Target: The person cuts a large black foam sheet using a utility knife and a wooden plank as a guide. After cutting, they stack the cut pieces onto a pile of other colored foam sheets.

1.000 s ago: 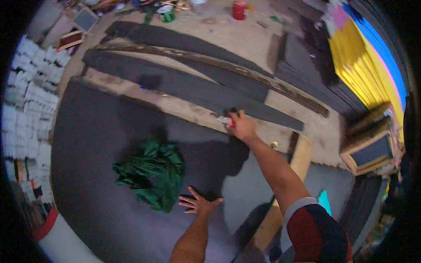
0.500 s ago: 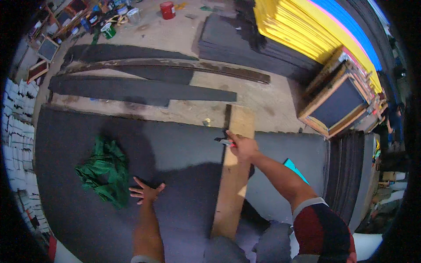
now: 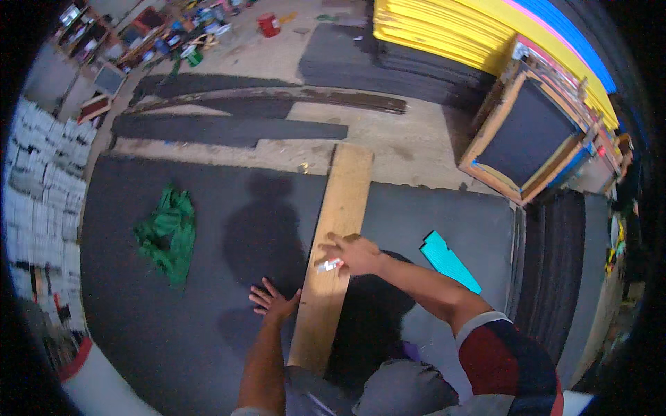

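Observation:
A long wooden plank [image 3: 338, 208] lies lengthwise across a large dark grey foam sheet [image 3: 430, 208]. My right hand [image 3: 357, 255] is over the middle of the plank, closed on what looks like a small utility knife [image 3: 330, 265], silver with a bit of red. Its blade is blurred. My left hand [image 3: 275, 302] rests on the sheet with fingers spread, its thumb close to the plank's left edge. To the left lies a crumpled green cloth [image 3: 177, 232]. A notched teal foam piece [image 3: 447, 260] is on the sheet beyond my right forearm.
Dark offcut strips [image 3: 208, 130] and a narrow dark bar [image 3: 333, 99] lie on the floor beyond the sheet. Yellow foam sheets [image 3: 437, 35] are stacked at the far right, near wooden frames [image 3: 479, 149]. White stacks [image 3: 41, 180] line the left; a red bucket [image 3: 268, 26] stands far back.
My right hand has come from the plank's far part nearer to me with the knife. The plank has shifted left on the sheet. My left hand has moved right, close to the plank.

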`<state>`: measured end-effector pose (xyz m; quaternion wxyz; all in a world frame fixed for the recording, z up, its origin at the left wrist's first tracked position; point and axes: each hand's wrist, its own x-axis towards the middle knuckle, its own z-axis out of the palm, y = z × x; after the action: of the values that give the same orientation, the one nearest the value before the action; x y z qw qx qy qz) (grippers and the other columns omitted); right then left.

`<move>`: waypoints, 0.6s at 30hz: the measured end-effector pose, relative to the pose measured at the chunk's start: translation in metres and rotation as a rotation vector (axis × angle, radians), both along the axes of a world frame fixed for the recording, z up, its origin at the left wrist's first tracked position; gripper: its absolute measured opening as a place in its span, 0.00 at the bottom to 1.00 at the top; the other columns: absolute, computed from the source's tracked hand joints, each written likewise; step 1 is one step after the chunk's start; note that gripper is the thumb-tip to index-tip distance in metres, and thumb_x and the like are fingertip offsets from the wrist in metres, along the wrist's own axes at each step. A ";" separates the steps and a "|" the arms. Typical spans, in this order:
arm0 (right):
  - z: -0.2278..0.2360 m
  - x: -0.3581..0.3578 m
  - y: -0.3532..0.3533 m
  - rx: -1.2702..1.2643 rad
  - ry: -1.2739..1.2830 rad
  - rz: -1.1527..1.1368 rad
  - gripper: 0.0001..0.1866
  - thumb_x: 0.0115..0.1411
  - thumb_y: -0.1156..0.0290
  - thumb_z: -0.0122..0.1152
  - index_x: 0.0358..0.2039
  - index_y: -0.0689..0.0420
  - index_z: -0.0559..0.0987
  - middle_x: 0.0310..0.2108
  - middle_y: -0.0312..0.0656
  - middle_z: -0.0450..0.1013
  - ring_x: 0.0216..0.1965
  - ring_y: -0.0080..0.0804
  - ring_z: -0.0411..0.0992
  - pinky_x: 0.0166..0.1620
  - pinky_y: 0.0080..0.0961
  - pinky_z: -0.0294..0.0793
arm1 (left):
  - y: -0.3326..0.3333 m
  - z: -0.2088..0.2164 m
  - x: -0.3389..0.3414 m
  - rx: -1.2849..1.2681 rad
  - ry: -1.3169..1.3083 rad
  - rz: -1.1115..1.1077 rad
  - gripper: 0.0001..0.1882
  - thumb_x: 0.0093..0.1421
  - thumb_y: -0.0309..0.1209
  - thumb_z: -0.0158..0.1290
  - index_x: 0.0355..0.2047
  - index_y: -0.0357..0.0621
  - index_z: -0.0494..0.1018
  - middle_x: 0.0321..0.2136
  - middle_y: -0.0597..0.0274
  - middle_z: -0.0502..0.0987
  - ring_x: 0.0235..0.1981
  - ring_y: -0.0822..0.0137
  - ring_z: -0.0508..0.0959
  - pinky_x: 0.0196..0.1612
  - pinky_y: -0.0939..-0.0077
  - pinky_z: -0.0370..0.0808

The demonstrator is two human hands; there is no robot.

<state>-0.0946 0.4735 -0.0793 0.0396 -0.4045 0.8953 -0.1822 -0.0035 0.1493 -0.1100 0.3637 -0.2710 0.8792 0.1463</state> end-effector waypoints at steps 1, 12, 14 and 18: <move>0.017 0.006 -0.012 0.050 -0.134 0.080 0.59 0.42 0.50 0.81 0.74 0.43 0.60 0.74 0.45 0.55 0.46 0.47 0.83 0.40 0.41 0.85 | -0.003 0.001 -0.001 0.002 0.015 -0.008 0.75 0.52 0.75 0.58 0.77 0.54 0.17 0.73 0.36 0.10 0.74 0.34 0.12 0.69 0.19 0.28; 0.041 0.010 -0.086 0.508 -0.018 0.759 0.75 0.29 0.47 0.87 0.77 0.33 0.51 0.75 0.54 0.52 0.43 0.53 0.82 0.45 0.39 0.83 | -0.029 0.033 0.240 -0.155 0.398 0.153 0.42 0.57 0.70 0.58 0.54 0.44 0.78 0.53 0.47 0.77 0.56 0.44 0.76 0.58 0.47 0.72; 0.040 0.013 -0.095 0.480 -0.011 0.780 0.73 0.30 0.48 0.85 0.77 0.30 0.52 0.73 0.54 0.55 0.43 0.55 0.82 0.44 0.41 0.84 | -0.036 0.032 0.280 -0.142 0.282 0.231 0.43 0.55 0.72 0.58 0.50 0.43 0.79 0.47 0.48 0.80 0.50 0.45 0.79 0.54 0.49 0.75; 0.019 0.008 -0.076 0.270 0.033 0.770 0.67 0.33 0.50 0.82 0.76 0.26 0.55 0.69 0.53 0.60 0.42 0.55 0.82 0.44 0.44 0.84 | -0.043 0.034 0.276 -0.146 0.157 0.133 0.45 0.53 0.75 0.56 0.45 0.42 0.82 0.45 0.47 0.81 0.47 0.44 0.81 0.53 0.50 0.76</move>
<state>-0.0864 0.3972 -0.0598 0.1433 -0.7040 0.6950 -0.0282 0.2725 0.1067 -0.0760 0.2624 -0.3420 0.8934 0.1265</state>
